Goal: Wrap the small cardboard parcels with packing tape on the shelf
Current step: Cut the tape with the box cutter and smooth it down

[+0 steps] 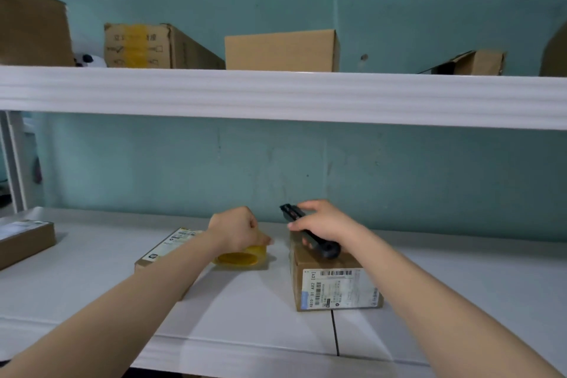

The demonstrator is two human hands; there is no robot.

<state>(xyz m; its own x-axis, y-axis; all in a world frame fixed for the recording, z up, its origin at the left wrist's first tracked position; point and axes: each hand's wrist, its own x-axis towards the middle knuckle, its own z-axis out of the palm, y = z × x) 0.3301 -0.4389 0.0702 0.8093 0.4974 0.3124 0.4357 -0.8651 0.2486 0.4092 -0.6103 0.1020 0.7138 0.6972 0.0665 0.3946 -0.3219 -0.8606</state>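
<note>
Our left hand (237,228) grips the tape roll (241,258), just left of the parcel (334,285); our right hand (325,222) clamps a black cutter (310,235) above it.

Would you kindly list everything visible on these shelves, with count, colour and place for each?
Labelled parcel: one, brown with a white label, work shelf, right of centre.
Flat parcel: one, brown with labels, work shelf, partly under the left forearm.
Tape roll: one, yellow, on the shelf between the two parcels.
Black tool: one, black, held over the labelled parcel; what it is cannot be told.
Box at the left edge: one, brown, work shelf.
Upper-shelf cartons: about five, brown, one with a yellow tape stripe.
Shelf boards: white, against a teal wall.
Left hand: closed on the tape roll.
Right hand: gripping the black tool.
</note>
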